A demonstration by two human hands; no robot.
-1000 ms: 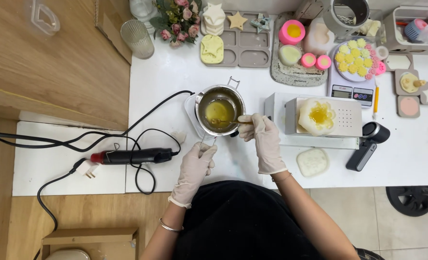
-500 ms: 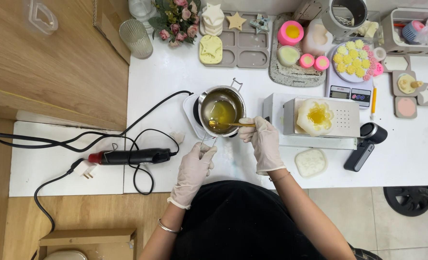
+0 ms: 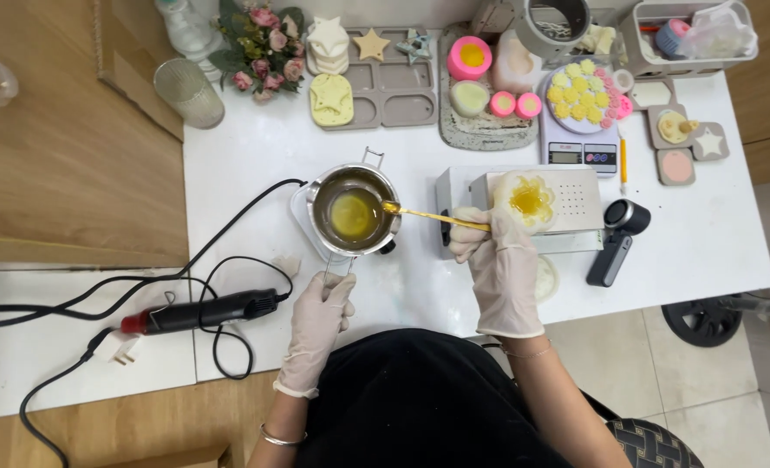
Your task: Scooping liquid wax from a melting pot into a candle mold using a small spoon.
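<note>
Both hands are clamped: the right hand (image 3: 499, 260) is now lifting the gold spoon (image 3: 433, 216) out of the melting pot (image 3: 352, 211), towards the flower mould (image 3: 528, 198), while the left hand (image 3: 319, 310) keeps gripping the pot's handle (image 3: 336, 264) on the counter (image 3: 706, 234).

— What is the right hand (image 3: 499, 260) holding?
— A spoon (image 3: 433, 216), its bowl over the pot's (image 3: 352, 211) rim.
— And the left hand (image 3: 320, 312)?
— It is gripping the pot's handle (image 3: 337, 264) on the worktop (image 3: 714, 225).

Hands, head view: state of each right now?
Left hand: closed on the handle of the metal pot.
Right hand: closed on a gold spoon, its bowl over the pot's rim.
</note>
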